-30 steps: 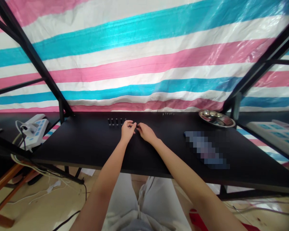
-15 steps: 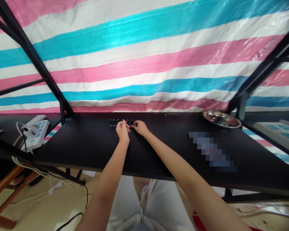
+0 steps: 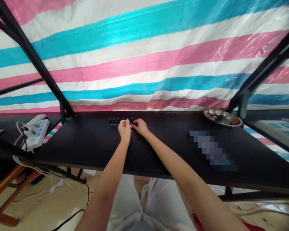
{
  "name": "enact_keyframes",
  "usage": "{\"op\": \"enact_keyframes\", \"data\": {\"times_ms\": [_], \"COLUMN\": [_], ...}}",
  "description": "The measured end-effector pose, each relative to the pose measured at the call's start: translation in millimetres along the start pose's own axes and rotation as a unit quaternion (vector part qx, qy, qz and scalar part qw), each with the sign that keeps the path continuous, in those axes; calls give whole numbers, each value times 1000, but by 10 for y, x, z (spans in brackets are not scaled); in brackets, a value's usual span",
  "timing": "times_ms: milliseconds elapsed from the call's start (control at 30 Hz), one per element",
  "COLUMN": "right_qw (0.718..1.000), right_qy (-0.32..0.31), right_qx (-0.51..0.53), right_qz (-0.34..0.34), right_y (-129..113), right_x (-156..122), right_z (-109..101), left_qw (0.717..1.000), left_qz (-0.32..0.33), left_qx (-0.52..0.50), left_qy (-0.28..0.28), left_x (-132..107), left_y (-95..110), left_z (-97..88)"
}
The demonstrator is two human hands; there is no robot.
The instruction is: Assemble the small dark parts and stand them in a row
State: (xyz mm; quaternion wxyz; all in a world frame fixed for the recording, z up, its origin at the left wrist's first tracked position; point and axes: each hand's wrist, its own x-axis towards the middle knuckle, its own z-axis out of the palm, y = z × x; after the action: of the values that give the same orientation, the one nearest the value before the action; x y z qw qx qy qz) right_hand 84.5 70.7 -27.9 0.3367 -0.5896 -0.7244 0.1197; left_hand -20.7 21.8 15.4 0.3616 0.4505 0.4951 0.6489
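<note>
A row of small black cylinders (image 3: 114,122) is noted left of centre frame, partly screened by the left hand (image 3: 124,130), the right hand (image 3: 141,127) near its right end; whether either grip is closed on anything cannot be told at this size. A cylinder could be toppled by a sideways brush, the hands being so close. Small pieces (image 3: 170,113) are lined along the tabletop (image 3: 86,141) rear; a metal tray (image 3: 235,123) and pixelated item (image 3: 209,149) are seen at right, out of the way.

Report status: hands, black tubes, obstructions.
Left hand and right hand close together, grips unclear. Small black tubes in a row, left hand partly blocking view. Metal plate off right, clear of both hands.
</note>
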Motion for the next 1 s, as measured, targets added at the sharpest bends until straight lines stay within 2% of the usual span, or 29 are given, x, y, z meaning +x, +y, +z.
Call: {"op": "enact_keyframes", "data": {"times_ms": [67,133,233,300,400,500,600,1000], "right_qw": [1000,998,994,995,997,999,997,997], "right_qy": [6,8,-1,-2,-3,-26,-60,-75], "right_qx": [-9,-13,-10,-20,-39,-41,-38,-37], "right_qz": [-21,-60,-106,-100,-63,-19,4,4], "right_y": [40,111,265,376,503,544,518,505], "right_x": [-86,-193,-368,-476,-606,-681,-705,-709], "right_z": [-72,-170,-337,-438,-549,-611,-648,-668], "left_qw": [995,965,862,801,755,737,732,726], "left_qz": [44,115,221,253,242,215,208,208], "left_qx": [88,219,400,461,498,512,513,518], "left_qy": [-26,-86,-219,-288,-353,-386,-397,-403], "left_x": [-37,-97,-206,-268,-314,-321,-325,-360], "left_y": [-14,-28,-71,-119,-201,-249,-241,-174], "left_z": [-3,5,40,71,112,134,136,123]}}
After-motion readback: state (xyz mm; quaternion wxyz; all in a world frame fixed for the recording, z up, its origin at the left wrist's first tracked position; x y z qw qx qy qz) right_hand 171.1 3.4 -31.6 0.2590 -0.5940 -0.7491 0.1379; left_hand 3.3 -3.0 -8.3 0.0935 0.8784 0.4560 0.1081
